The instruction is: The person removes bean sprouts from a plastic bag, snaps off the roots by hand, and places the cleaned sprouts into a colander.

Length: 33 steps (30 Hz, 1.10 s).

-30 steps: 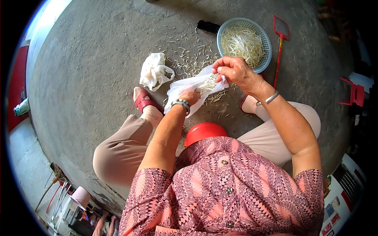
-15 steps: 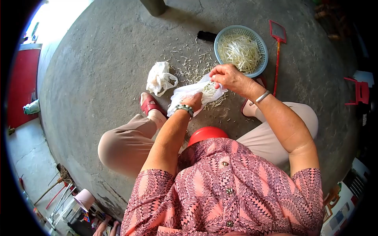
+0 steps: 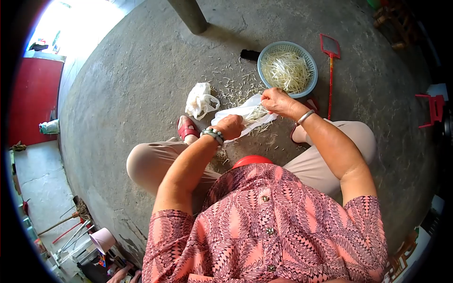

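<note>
A thin white plastic bag (image 3: 238,111) lies spread on the floor between my legs, with pale bean sprouts (image 3: 257,114) in its opening. My left hand (image 3: 230,126), a beaded bracelet at its wrist, is closed on the bag's near left part, knuckles up. At the bag's right end, my right hand (image 3: 279,102) has its fingers pinched together beside the sprouts; I cannot tell what is between them. Just beyond that hand stands a light blue plastic colander (image 3: 313,84) holding a heap of long sprouts (image 3: 289,70).
Sprout scraps (image 3: 236,92) litter the concrete floor. A crumpled white bag (image 3: 200,100) lies to the left, a dark brush-like thing (image 3: 249,55) touches the colander's left side, and a red fly swatter (image 3: 331,70) lies to the right. A red rounded object (image 3: 253,160) sits near my lap.
The bag is flatter and more stretched out. My left hand shows more fully over it, and my right hand has come down closer to the sprouts. The whole view has shifted slightly.
</note>
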### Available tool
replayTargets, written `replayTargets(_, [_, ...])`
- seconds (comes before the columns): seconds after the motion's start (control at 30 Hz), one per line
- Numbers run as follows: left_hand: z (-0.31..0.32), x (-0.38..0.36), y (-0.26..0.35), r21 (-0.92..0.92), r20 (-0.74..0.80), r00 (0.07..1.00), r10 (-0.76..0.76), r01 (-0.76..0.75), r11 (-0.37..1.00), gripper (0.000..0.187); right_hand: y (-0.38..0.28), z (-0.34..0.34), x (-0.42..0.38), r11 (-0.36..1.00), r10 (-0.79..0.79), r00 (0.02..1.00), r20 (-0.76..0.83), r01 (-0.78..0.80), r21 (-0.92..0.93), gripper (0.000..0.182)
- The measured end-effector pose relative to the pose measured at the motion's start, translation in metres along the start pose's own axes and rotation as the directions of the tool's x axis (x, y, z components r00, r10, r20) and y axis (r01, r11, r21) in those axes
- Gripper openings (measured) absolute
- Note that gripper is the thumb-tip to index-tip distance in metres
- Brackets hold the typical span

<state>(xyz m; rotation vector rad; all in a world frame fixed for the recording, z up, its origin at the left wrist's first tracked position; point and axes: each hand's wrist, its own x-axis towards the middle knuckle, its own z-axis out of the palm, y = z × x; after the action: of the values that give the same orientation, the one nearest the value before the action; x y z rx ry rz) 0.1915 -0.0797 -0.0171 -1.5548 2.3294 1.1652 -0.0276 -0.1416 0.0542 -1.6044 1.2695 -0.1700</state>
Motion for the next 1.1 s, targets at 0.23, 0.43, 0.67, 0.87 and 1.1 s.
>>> replayTargets(0.23, [-0.084, -0.042, 0.033, -0.599, 0.167, 0.976, -0.142, 0.214, 0.771, 0.021, 0.030, -0.004, 0.000, 0.990, -0.051, 0.978, -0.201, 0.022, -0.143, 0.019])
replayTargets(0.43, [-0.134, -0.064, 0.065, -0.994, 0.112, 0.994, -0.017, 0.112, -0.011, 0.020, -0.006, -0.019, -0.007, 0.949, -0.293, 0.939, -0.180, 0.263, -0.171, 0.026])
replayTargets(0.67, [-0.151, -0.061, 0.079, -0.917, -0.041, 0.978, 0.204, 0.044, -0.395, 0.024, -0.101, -0.046, -0.055, 0.911, -0.001, 0.999, 0.044, -0.017, 0.413, 0.025])
replayTargets(0.87, [-0.160, -0.057, 0.068, -0.697, -0.164, 0.967, 0.198, 0.028, -0.716, 0.024, -0.115, -0.025, -0.048, 0.825, -0.115, 0.991, 0.065, 0.059, 0.562, 0.034])
replayTargets(1.1, [-0.166, -0.057, 0.066, -0.622, -0.279, 0.958, 0.070, -0.125, -0.773, 0.024, -0.125, -0.021, -0.039, 0.731, -0.184, 0.941, 0.285, -0.063, 0.679, 0.040])
